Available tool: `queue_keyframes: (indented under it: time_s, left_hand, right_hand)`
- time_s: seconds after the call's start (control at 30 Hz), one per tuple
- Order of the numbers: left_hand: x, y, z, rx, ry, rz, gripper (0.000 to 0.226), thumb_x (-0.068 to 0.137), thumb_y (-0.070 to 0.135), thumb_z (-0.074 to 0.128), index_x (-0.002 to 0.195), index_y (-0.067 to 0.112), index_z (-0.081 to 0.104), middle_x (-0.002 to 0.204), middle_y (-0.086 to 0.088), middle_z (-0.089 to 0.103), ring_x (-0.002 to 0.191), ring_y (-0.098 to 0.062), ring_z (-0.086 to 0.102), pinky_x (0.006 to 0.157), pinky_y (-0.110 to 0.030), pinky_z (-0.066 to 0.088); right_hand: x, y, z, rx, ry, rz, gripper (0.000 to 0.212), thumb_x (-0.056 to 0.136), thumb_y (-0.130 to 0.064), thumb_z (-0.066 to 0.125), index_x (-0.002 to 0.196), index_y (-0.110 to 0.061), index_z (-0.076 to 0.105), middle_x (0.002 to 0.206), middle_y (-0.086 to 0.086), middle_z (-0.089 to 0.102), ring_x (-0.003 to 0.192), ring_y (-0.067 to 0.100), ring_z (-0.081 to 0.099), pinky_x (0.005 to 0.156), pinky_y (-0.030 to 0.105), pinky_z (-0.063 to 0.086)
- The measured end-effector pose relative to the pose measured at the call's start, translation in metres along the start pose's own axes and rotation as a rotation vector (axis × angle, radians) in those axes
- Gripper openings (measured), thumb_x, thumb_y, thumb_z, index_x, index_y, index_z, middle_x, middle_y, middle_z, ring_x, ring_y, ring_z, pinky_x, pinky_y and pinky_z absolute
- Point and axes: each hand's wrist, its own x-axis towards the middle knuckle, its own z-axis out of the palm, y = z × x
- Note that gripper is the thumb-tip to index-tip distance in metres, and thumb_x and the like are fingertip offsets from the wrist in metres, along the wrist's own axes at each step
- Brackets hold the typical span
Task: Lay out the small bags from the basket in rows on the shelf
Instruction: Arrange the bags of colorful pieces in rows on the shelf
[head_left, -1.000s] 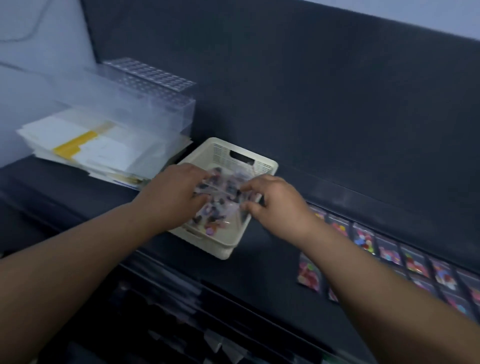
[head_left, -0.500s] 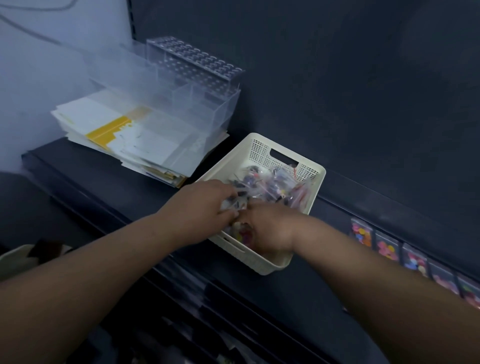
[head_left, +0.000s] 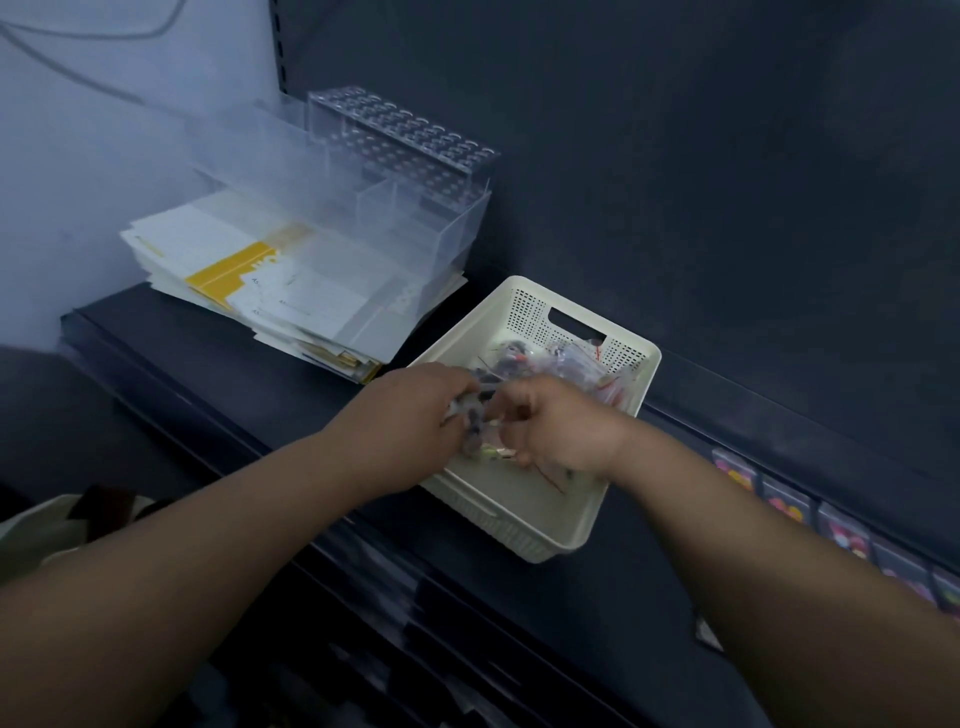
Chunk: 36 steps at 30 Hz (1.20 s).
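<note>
Inside the basket (head_left: 563, 538) on the shelf (head_left: 249, 379), the left hand (head_left: 410, 415) and the right hand (head_left: 563, 434) both grip a bunch of small bags (head_left: 471, 418), fingers curled.

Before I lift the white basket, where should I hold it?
Probably by the cut-out handle in the far end wall of the basket. Hook your fingers through it from above, on the inside; the slot is open and the small bags lie below it.
</note>
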Motion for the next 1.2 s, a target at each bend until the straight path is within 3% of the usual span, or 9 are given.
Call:
queue_keyframes:
  time_s: [0.13,0.4,0.5,0.57,0.67,0.77,0.9,1.1,1.2]
  left_hand:
    - [0.009,0.003,-0.009,-0.374,-0.048,-0.183,0.051,0.083,0.023,0.062,0.131,0.028,0.047,0.115,0.007,0.058,0.095,-0.009,0.059,0.085,-0.035,0.053]
    - [0.010,0.015,-0.017,-0.680,-0.123,-0.203,0.005,0.083,0.024,0.067,0.087,0.021,0.068,0.077,0.006,0.068,0.071,-0.005,0.060,0.069,-0.026,0.047]
    - [0.012,0.013,-0.013,-0.532,0.003,-0.216,0.008,0.080,0.012,0.070,0.076,0.016,0.065,0.060,0.007,0.059,0.054,-0.004,0.054,0.055,-0.021,0.046]
    - [0.014,0.011,-0.013,-0.617,0.151,-0.280,0.014,0.083,0.006,0.066,0.073,0.015,0.061,0.064,-0.003,0.062,0.059,-0.013,0.061,0.058,-0.028,0.054]
    - [0.017,0.005,-0.020,-0.752,0.321,-0.359,0.017,0.087,0.003,0.061,0.073,0.012,0.057,0.070,-0.006,0.062,0.059,-0.018,0.063,0.058,-0.029,0.055]
    - [0.018,-0.004,-0.026,-0.731,0.354,-0.390,0.015,0.087,0.005,0.061,0.074,0.011,0.057,0.072,-0.009,0.064,0.061,-0.018,0.066,0.058,-0.029,0.055]
    - [0.016,-0.009,-0.028,-0.664,0.292,-0.386,0.015,0.085,0.004,0.062,0.073,0.012,0.059,0.072,-0.012,0.067,0.066,-0.020,0.067,0.070,-0.037,0.058]
    - [0.014,-0.010,-0.030,-0.544,0.227,-0.339,0.012,0.082,0.006,0.064,0.073,0.012,0.061,0.072,-0.009,0.069,0.074,-0.025,0.070,0.076,-0.044,0.058]
    - [0.015,-0.012,-0.029,-0.540,0.232,-0.337,0.012,0.082,0.006,0.064,0.071,0.010,0.060,0.072,-0.012,0.068,0.073,-0.027,0.070,0.075,-0.046,0.057]
  right_hand:
    - [-0.011,-0.008,-0.015,0.332,-0.037,0.003,0.010,0.085,-0.006,0.066,0.092,-0.009,0.059,0.074,0.007,0.062,0.048,0.008,0.058,0.042,0.017,0.042]
    - [-0.016,-0.012,-0.018,0.521,-0.038,0.027,0.005,0.090,-0.010,0.060,0.086,-0.013,0.061,0.070,0.002,0.063,0.050,0.008,0.060,0.048,0.018,0.046]
    - [-0.016,-0.015,-0.017,0.637,-0.035,0.054,0.004,0.091,-0.011,0.058,0.088,-0.013,0.060,0.070,0.001,0.066,0.056,0.012,0.064,0.052,0.022,0.048]
    - [-0.013,-0.014,-0.015,0.643,0.007,0.070,0.006,0.093,-0.013,0.056,0.089,-0.014,0.060,0.077,0.003,0.065,0.059,0.013,0.064,0.053,0.021,0.050]
    - [-0.006,-0.013,-0.003,0.323,0.058,0.019,0.013,0.093,-0.012,0.055,0.103,-0.012,0.063,0.091,0.006,0.065,0.070,0.012,0.063,0.059,0.018,0.051]
    - [-0.002,-0.025,0.016,-0.001,-0.001,-0.223,0.028,0.089,-0.011,0.059,0.117,-0.012,0.064,0.110,0.005,0.062,0.088,0.009,0.059,0.070,0.011,0.046]
    - [0.009,-0.027,0.029,-0.527,-0.124,-0.343,0.036,0.092,-0.020,0.052,0.128,-0.021,0.058,0.132,0.013,0.045,0.122,0.025,0.043,0.099,0.028,0.034]
    - [0.021,0.001,0.015,-0.571,0.113,-0.096,0.049,0.081,-0.019,0.056,0.128,-0.029,0.051,0.129,0.004,0.043,0.122,0.028,0.043,0.099,0.036,0.042]
    - [0.020,-0.015,0.023,-0.646,0.278,-0.221,0.037,0.083,-0.023,0.056,0.120,-0.022,0.058,0.117,0.008,0.050,0.114,0.030,0.047,0.088,0.034,0.046]
